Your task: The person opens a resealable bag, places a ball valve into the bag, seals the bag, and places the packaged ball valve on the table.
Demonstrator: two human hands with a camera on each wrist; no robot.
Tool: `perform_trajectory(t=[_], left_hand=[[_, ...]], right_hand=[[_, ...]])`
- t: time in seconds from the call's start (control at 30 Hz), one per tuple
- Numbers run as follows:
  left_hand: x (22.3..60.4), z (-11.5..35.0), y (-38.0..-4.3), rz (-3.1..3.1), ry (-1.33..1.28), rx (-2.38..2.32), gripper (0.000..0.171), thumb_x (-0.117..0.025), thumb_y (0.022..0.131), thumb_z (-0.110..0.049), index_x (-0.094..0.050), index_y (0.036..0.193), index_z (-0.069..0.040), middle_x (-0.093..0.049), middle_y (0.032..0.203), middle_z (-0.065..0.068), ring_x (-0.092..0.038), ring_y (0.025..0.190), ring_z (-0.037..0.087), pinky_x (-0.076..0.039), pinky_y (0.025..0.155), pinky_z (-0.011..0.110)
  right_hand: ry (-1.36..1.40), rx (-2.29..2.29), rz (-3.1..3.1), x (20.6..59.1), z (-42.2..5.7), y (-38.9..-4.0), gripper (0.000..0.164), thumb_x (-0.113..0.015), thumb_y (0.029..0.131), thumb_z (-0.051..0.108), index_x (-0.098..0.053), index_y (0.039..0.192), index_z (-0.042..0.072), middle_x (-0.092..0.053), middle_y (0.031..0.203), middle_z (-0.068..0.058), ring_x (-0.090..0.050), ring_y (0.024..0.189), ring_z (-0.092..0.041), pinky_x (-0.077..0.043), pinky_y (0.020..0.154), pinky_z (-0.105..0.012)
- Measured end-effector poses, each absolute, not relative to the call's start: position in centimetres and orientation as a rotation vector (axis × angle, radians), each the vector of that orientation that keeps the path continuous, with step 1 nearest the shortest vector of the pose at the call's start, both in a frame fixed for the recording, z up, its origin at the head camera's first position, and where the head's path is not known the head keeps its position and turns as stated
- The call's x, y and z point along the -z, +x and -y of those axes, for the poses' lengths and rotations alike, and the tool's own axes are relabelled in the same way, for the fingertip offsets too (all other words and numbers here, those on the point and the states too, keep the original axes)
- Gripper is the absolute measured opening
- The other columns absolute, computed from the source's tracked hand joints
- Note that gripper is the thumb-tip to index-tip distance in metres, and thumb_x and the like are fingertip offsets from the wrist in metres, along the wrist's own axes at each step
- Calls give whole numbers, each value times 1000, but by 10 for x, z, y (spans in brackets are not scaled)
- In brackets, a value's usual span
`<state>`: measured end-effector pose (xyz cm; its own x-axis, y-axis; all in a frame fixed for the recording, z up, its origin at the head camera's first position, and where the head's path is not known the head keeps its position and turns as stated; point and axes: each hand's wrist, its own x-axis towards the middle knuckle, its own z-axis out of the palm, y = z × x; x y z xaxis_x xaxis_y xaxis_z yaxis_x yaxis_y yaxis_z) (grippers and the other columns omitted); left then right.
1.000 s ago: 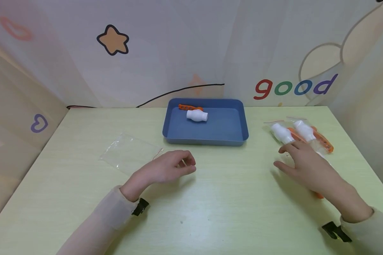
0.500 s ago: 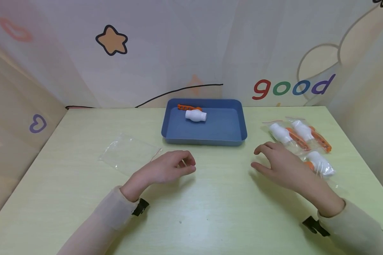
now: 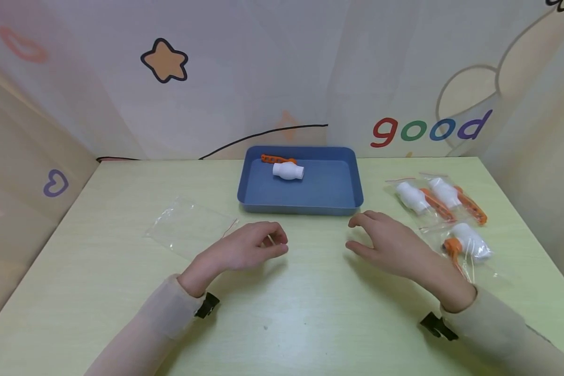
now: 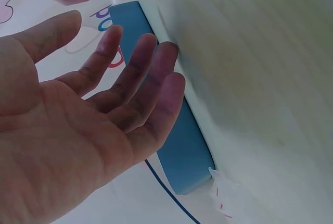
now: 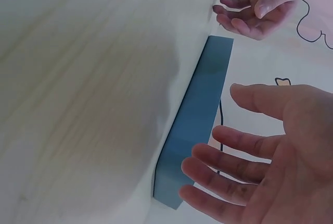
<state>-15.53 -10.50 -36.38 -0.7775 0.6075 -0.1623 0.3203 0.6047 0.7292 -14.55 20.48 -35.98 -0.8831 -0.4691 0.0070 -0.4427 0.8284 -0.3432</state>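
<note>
Hands (image 3: 245,248) (image 3: 391,244) apart above table (image 3: 305,313) — fingers (image 5: 229,161) loosely bent

The tray (image 3: 329,188) seems smooth plastic, the flat bag (image 3: 188,225) glossy.

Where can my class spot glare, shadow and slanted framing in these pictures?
Head view: small glints on the flat clear bag at left, a pale sheen low on the tabletop, soft shadows beside both sleeves; left wrist view: the blue tray slants down rightward, beside a broad dim patch; right wrist view: the tray slants down leftward, with a similar dim patch.
</note>
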Motion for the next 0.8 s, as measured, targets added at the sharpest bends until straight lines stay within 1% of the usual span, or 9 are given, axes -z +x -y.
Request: perform_trajectory(t=[0.5,0.8], left_hand=[[364,114,-159,-2491,746,-937,19,-64,103,-23,-67,115,-8,-66,111,-3,-64,102,17,-52,88,34],[359,129,-162,-2508,748,-926,26,-63,104,-23,-65,121,-4,-65,117,2,-61,109,23,-50,96,41]], right_hand=[[-701,527,-2882,361,-197,-150,35,-75,95,29,-67,121,5,-68,117,-12,-64,103,-29,-56,88,-50],[-708,517,-2889,359,-199,-150,34,-75,95,28,-67,119,5,-68,113,-12,-64,100,-29,-56,87,-51]])
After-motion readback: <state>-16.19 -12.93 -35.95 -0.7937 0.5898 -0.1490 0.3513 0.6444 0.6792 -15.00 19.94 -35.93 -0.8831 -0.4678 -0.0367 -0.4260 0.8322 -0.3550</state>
